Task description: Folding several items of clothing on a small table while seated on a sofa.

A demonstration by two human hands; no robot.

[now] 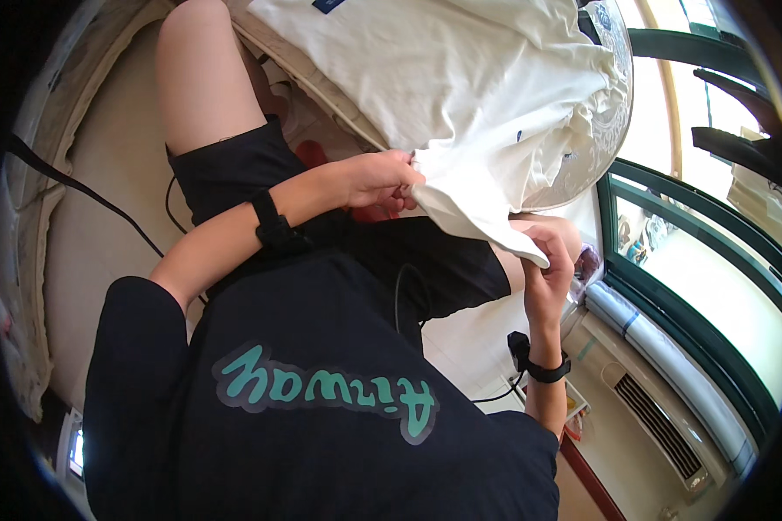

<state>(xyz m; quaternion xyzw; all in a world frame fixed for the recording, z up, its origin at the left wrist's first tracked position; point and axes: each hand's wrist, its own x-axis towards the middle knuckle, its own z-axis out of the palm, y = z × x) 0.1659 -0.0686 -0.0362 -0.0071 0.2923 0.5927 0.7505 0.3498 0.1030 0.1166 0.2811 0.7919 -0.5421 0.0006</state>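
A cream-white shirt (460, 69) with a small dark blue label at its collar lies spread over a round, pale patterned surface (615, 104) in front of me. Its near edge is lifted above my thighs. My left hand (382, 181) pinches this edge between thumb and fingers. To the right, my right hand (547, 252) grips another stretch of the same edge, with the fingers bent round it. Between the two hands the fabric hangs in a slack fold. Part of the shirt is bunched and wrinkled on the right.
A green-framed window (669, 234) stands on the right, with a rolled silvery sheet (669, 356) below it. Near that roll is a pale unit with a dark vent (660, 425). A black cable (87, 191) runs on the left. Something red (311, 154) shows beneath the surface.
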